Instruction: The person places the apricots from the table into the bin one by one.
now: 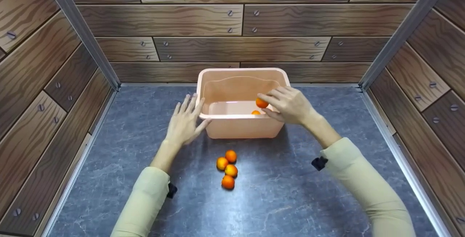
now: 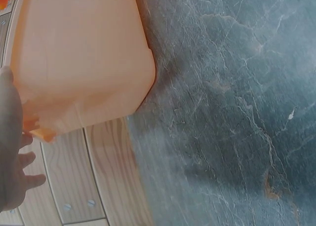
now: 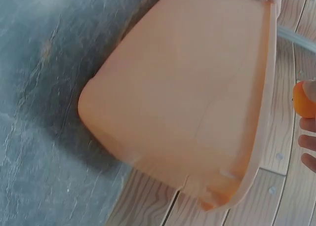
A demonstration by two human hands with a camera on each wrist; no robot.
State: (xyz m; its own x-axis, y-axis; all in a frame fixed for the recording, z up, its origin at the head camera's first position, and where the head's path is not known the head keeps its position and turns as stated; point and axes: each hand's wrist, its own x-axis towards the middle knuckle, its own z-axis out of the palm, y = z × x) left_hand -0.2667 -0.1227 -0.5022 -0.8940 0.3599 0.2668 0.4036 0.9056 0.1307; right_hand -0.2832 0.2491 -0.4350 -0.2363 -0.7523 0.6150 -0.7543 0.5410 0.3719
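A pink plastic bin (image 1: pixel 244 128) stands on the dark floor panel. Over its right part my right hand (image 1: pixel 290 104) pinches a small orange (image 1: pixel 262 102) between thumb and fingers, level with the rim. In the right wrist view the same orange (image 3: pixel 303 100) shows beside the bin's rim. Inside the bin lies another small orange (image 1: pixel 255 113), mostly hidden behind the front wall. My left hand (image 1: pixel 184 121) has its fingers spread straight at the bin's left rim, thumb at the front corner. Several more small oranges (image 1: pixel 231 171) sit clustered in front of the bin.
Wood-patterned walls (image 1: pixel 239 50) enclose the back and both sides, with grey metal strips (image 1: pixel 388 121) along the edges. The blue-grey marbled surface (image 1: pixel 298 193) extends around the bin. Each sleeve cuff carries a small black device (image 1: pixel 319 163).
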